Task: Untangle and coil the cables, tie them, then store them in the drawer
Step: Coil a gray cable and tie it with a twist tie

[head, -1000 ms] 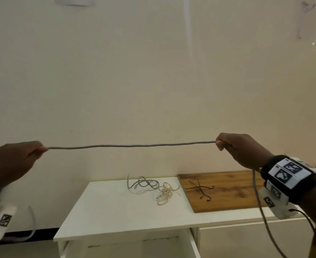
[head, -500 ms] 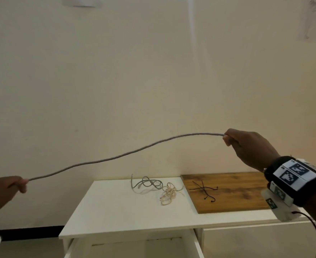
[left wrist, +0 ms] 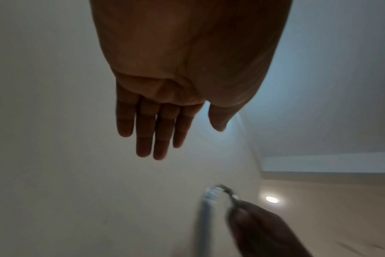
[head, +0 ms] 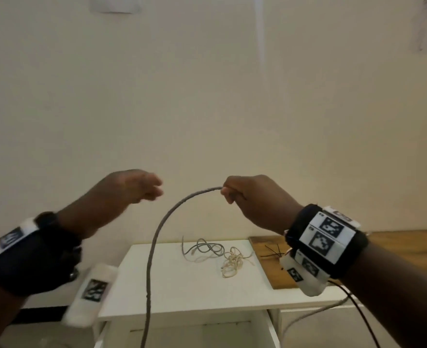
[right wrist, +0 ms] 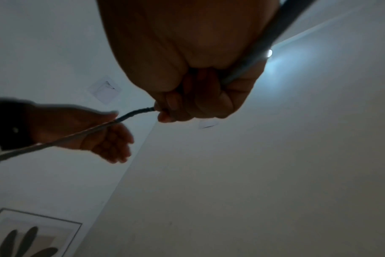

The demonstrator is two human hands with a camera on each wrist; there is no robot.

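My right hand (head: 228,194) is raised in front of the wall and grips a grey braided cable (head: 157,237). From the fist the cable arcs left, then hangs straight down past the table's front edge. A second length runs out under my right wrist. My left hand (head: 152,190) is just left of the right hand, a short gap away, and holds nothing. In the left wrist view its fingers (left wrist: 160,139) are straight and empty. In the right wrist view the cable (right wrist: 130,114) leaves my right fist (right wrist: 165,113) and passes in front of the open left palm.
On the white table (head: 172,292) lie a tangled grey cable (head: 202,248) and a tangled beige cable (head: 232,262). Thin black ties (head: 272,252) rest on a wooden board (head: 396,247) to the right. The drawer (head: 182,332) under the table stands open.
My left hand has let go of the cable and come up and right, close to the right hand. The cable, stretched between both hands before, now hangs from the right hand alone.
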